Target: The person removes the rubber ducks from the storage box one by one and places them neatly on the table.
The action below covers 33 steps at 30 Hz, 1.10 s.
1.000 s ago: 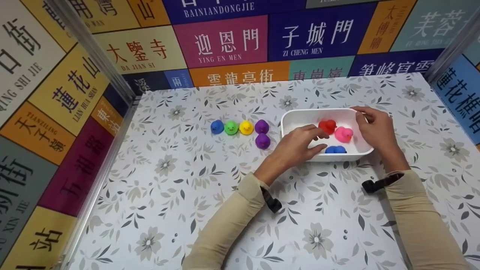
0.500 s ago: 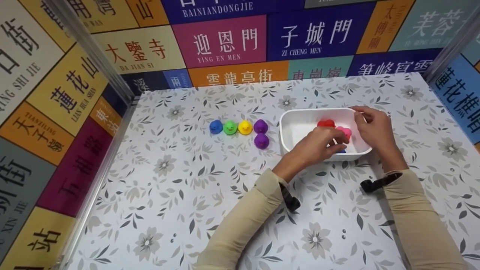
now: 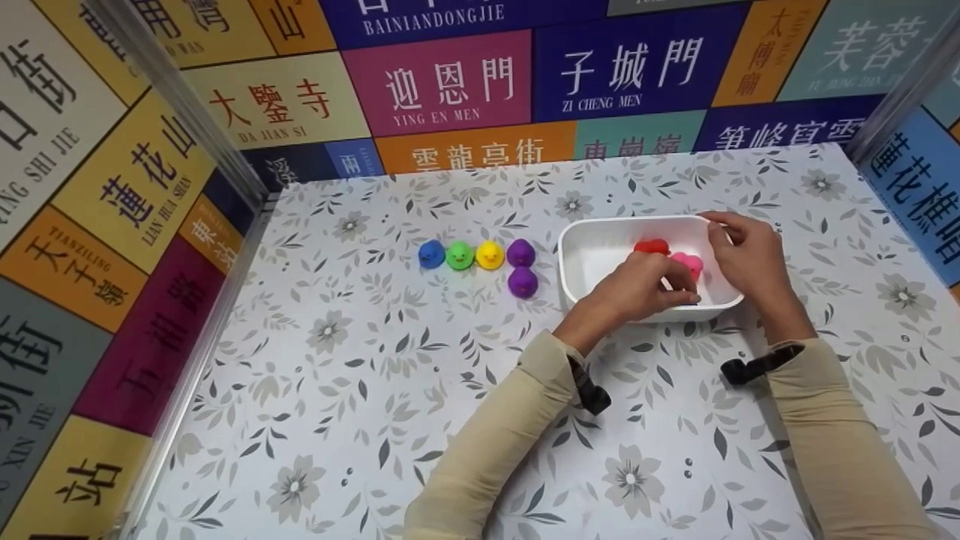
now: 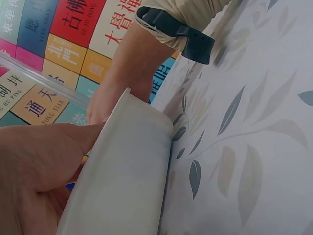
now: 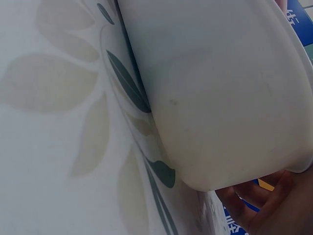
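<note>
A white plastic box (image 3: 577, 247) stands on the table, its outer wall filling much of both wrist views. My left hand (image 3: 637, 285) reaches over the near wall, thumb and fingers bent around a blue rubber duck (image 4: 71, 186) that is mostly hidden behind them. Just past those fingers lie a red rubber duck (image 3: 651, 246) and a pink one (image 3: 688, 264), both inside the box. My right hand (image 3: 754, 255) grips the box's right end at the far corner.
Left of the box, a blue duck (image 3: 431, 254), a green duck (image 3: 460, 256), a yellow duck (image 3: 490, 255) and a purple duck (image 3: 520, 253) form a row. Another purple duck (image 3: 523, 283) sits in front of the last. Printed panels (image 3: 457, 82) border the flower-patterned table (image 3: 337, 405).
My left hand has moved right and down into the box, its fingers closing over the blue duck. My right hand has stayed at the box's corner.
</note>
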Each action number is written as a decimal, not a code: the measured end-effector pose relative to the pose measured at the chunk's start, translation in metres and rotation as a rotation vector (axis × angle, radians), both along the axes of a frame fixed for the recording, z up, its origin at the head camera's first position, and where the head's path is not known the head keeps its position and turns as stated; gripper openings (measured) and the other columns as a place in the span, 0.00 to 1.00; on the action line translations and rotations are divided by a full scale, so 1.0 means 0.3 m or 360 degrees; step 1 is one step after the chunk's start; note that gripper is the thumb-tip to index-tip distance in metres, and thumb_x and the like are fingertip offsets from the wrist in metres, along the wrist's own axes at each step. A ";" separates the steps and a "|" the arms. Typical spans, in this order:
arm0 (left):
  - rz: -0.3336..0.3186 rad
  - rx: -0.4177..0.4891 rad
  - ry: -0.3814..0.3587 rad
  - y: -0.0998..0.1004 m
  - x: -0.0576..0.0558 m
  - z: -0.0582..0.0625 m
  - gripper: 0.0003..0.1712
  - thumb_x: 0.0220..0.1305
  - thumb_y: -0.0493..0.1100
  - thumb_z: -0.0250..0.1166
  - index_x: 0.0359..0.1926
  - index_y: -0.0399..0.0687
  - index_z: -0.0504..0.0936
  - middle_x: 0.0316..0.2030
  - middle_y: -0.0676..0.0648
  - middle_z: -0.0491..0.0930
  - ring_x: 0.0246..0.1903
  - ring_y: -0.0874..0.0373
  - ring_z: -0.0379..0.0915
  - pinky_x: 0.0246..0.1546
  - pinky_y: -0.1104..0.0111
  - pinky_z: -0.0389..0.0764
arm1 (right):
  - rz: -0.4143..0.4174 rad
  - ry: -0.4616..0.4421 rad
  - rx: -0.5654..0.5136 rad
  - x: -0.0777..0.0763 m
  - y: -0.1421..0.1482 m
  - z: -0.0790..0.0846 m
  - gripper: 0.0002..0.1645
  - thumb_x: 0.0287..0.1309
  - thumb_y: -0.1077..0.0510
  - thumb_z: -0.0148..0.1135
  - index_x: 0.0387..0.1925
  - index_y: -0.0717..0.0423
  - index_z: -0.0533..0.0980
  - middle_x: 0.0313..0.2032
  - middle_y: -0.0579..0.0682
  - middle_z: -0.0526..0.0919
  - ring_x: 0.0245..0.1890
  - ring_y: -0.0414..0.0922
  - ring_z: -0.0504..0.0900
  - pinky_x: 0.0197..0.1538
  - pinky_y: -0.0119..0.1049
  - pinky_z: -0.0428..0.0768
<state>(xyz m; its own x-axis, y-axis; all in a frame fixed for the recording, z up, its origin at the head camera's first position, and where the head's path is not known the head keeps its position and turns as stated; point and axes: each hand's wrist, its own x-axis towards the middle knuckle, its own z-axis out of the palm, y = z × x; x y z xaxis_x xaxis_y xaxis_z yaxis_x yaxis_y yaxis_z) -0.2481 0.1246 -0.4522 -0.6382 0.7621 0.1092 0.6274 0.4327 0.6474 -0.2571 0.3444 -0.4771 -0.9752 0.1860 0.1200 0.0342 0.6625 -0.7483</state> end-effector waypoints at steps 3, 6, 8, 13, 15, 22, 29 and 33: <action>0.0084 -0.0052 -0.0020 0.001 -0.001 0.003 0.08 0.70 0.48 0.76 0.43 0.51 0.92 0.39 0.56 0.92 0.42 0.66 0.82 0.42 0.83 0.75 | -0.0002 -0.0018 -0.0003 0.002 0.000 0.000 0.27 0.82 0.41 0.51 0.69 0.44 0.82 0.61 0.60 0.88 0.47 0.35 0.80 0.46 0.26 0.71; 0.0187 -0.0124 -0.0040 0.003 0.000 0.007 0.08 0.67 0.50 0.78 0.40 0.53 0.91 0.38 0.58 0.91 0.43 0.67 0.82 0.42 0.81 0.76 | -0.0003 -0.0027 -0.0018 0.002 0.000 0.000 0.27 0.82 0.41 0.51 0.69 0.44 0.82 0.60 0.60 0.88 0.47 0.34 0.80 0.47 0.26 0.71; 0.0234 -0.0163 -0.0042 0.004 0.001 0.011 0.09 0.67 0.50 0.79 0.40 0.53 0.91 0.38 0.58 0.91 0.42 0.68 0.82 0.42 0.80 0.77 | -0.0004 -0.0022 -0.0022 0.002 0.000 0.001 0.26 0.82 0.41 0.51 0.69 0.44 0.82 0.60 0.60 0.89 0.47 0.34 0.80 0.47 0.26 0.72; 0.0274 -0.0205 -0.0010 0.003 0.004 0.022 0.07 0.69 0.45 0.76 0.45 0.50 0.93 0.37 0.56 0.90 0.36 0.68 0.78 0.41 0.82 0.77 | -0.0007 -0.0025 -0.0019 -0.001 -0.001 0.002 0.27 0.82 0.41 0.51 0.69 0.44 0.82 0.62 0.60 0.88 0.48 0.33 0.80 0.48 0.25 0.72; 0.0283 -0.0232 0.0018 -0.001 0.008 0.027 0.06 0.71 0.43 0.73 0.44 0.50 0.94 0.33 0.55 0.87 0.34 0.67 0.75 0.37 0.80 0.75 | -0.0010 -0.0020 -0.0020 -0.001 -0.001 0.002 0.26 0.82 0.41 0.52 0.69 0.44 0.82 0.62 0.60 0.88 0.48 0.31 0.80 0.48 0.24 0.72; 0.0326 -0.0291 0.0117 -0.016 0.024 0.042 0.10 0.68 0.38 0.66 0.41 0.51 0.94 0.32 0.56 0.82 0.35 0.62 0.72 0.35 0.75 0.74 | 0.0001 0.0067 -0.0018 -0.004 0.001 -0.008 0.25 0.81 0.44 0.54 0.67 0.47 0.83 0.58 0.62 0.89 0.40 0.24 0.77 0.43 0.22 0.70; 0.0327 -0.0264 0.0150 -0.034 0.027 0.041 0.06 0.69 0.39 0.69 0.40 0.48 0.93 0.35 0.53 0.87 0.36 0.61 0.75 0.36 0.74 0.76 | -0.0006 0.0036 -0.0021 -0.004 0.002 -0.007 0.25 0.82 0.43 0.53 0.67 0.46 0.83 0.59 0.61 0.89 0.41 0.27 0.78 0.42 0.22 0.71; 0.0348 -0.0240 0.0145 -0.045 0.024 0.034 0.06 0.68 0.43 0.75 0.43 0.49 0.93 0.39 0.53 0.88 0.39 0.62 0.76 0.42 0.75 0.80 | -0.0006 0.0028 -0.0021 -0.002 -0.002 -0.002 0.25 0.82 0.43 0.52 0.68 0.46 0.83 0.60 0.61 0.88 0.43 0.30 0.79 0.43 0.23 0.71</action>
<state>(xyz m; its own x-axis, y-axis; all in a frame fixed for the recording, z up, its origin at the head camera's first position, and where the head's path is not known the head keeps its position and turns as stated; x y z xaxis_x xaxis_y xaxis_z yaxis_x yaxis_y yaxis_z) -0.2409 0.1112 -0.4421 -0.7821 0.6194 0.0692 0.5611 0.6515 0.5105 -0.2577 0.3438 -0.4778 -0.9723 0.1912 0.1347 0.0234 0.6526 -0.7574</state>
